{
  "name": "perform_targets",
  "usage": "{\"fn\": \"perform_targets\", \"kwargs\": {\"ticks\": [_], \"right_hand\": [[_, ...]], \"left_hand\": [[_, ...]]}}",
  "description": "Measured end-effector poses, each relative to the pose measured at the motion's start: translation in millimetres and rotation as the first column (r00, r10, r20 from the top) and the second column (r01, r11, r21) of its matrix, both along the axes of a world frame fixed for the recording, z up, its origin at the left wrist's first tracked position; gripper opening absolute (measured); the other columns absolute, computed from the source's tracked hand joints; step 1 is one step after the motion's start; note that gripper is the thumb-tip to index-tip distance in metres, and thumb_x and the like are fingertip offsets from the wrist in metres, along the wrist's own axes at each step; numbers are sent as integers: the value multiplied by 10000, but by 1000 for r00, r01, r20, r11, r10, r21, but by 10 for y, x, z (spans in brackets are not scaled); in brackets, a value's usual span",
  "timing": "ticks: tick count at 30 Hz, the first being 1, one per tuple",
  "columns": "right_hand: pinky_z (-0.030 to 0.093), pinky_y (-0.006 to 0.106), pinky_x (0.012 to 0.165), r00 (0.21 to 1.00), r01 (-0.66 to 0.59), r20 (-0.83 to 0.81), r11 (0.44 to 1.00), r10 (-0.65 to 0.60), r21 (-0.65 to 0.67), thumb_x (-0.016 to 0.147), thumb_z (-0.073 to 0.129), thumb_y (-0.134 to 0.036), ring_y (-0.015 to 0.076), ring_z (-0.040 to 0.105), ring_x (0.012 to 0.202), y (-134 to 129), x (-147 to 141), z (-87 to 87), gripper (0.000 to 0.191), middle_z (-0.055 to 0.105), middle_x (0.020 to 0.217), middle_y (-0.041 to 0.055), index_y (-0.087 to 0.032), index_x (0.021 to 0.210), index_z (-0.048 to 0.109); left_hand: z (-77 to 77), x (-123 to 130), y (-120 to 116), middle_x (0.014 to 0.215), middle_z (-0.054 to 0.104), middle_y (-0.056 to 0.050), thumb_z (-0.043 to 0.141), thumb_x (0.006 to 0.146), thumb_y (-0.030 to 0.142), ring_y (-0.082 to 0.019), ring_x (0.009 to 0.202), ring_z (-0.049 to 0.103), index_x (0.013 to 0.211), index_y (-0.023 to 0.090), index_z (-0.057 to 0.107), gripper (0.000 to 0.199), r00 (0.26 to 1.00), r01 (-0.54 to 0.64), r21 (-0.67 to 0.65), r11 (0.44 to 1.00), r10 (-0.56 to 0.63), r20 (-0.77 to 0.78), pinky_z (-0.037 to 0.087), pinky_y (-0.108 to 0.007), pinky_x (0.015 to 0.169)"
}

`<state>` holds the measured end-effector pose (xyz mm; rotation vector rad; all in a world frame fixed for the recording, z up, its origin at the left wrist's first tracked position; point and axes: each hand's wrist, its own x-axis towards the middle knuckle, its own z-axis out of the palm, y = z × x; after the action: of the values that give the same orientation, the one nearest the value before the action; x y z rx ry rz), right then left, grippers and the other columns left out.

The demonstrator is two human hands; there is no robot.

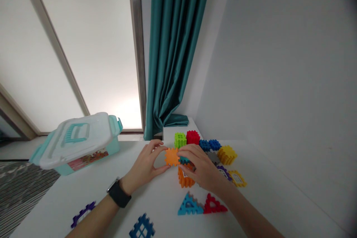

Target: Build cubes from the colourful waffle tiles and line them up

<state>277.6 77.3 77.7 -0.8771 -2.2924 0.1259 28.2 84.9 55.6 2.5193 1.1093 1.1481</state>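
Between my two hands is an orange notched square piece [172, 157]. My left hand [147, 160] pinches its left side with thumb and fingers, a dark watch on the wrist. From the right, my right hand [199, 163] has its fingertips at the piece's right edge. Just below and behind my right fingers lie orange pieces [185, 178], and a teal piece [184, 160] shows between the fingers. Behind the hands stand a green stack [180, 140] and a red stack [193, 137].
Blue pieces [209, 145], a yellow stack [227, 154] and a yellow window piece [237, 178] lie at the right. Nearer are blue [190, 205] and red [214, 204] triangles, and a dark blue square [142, 227]. A lidded box [80, 137] sits at the left of the white table [161, 208].
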Motion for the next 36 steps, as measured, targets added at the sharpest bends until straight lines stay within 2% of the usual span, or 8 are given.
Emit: {"fn": "perform_targets", "kwargs": {"ticks": [4,9,14,22,26,30,36], "right_hand": [[509,460,1028,1000,4,0,999,-4,-54,931,595,-204,259,594,1173,15,65,58,333,641,1232,108,-248,1261,610],[515,459,1017,999,-26,45,999,27,-38,961,570,-208,258,605,1159,66,132,63,255,656,1205,96,-261,1193,661],[505,453,1011,996,-52,69,997,56,-55,980,585,-244,253,610,1133,77,145,87,179,678,1172,91,-245,1127,687],[490,439,1003,988,-103,99,989,114,-110,991,581,-232,238,613,1088,51,138,165,117,688,1072,64,-235,994,698],[501,424,980,991,-75,103,991,87,-111,973,598,-202,243,603,1081,47,135,150,70,662,1094,74,-226,973,664],[510,429,960,999,-17,48,998,20,-58,961,577,-169,251,602,1073,50,117,93,84,647,1109,93,-221,985,639],[511,430,935,999,49,4,999,-49,-18,953,549,-138,249,608,1027,18,2,-34,99,634,1066,90,-214,980,607]], "left_hand": [[55,-13,-3,1290,530,-114,721,871,304,-257,1107,587,1283,260,583,437,998,61,-45,997,-61,-10,528,-427,977],[131,-13,-31,1271,549,-101,726,875,319,-265,1106,586,1303,286,596,449,991,79,-64,995,-85,-106,516,-428,983],[188,-13,-52,1236,559,-83,723,884,315,-254,1070,598,1316,313,595,450,987,105,-89,990,-115,-116,529,-410,949],[165,-18,-36,1258,562,-88,725,892,315,-263,1121,591,1356,323,577,487,972,152,-151,977,-175,-158,511,-434,991],[147,-10,-30,1269,578,-96,664,908,241,-268,1136,591,1333,274,564,438,984,100,-123,987,-117,-134,499,-448,1008],[159,23,-58,1231,592,-99,600,884,167,-266,1138,592,1237,229,569,360,995,35,-105,994,-44,-92,495,-432,988],[88,81,-57,1214,590,-99,774,800,348,-297,1108,592,1201,215,552,477,993,-34,-131,991,19,-114,504,-462,951]]}}
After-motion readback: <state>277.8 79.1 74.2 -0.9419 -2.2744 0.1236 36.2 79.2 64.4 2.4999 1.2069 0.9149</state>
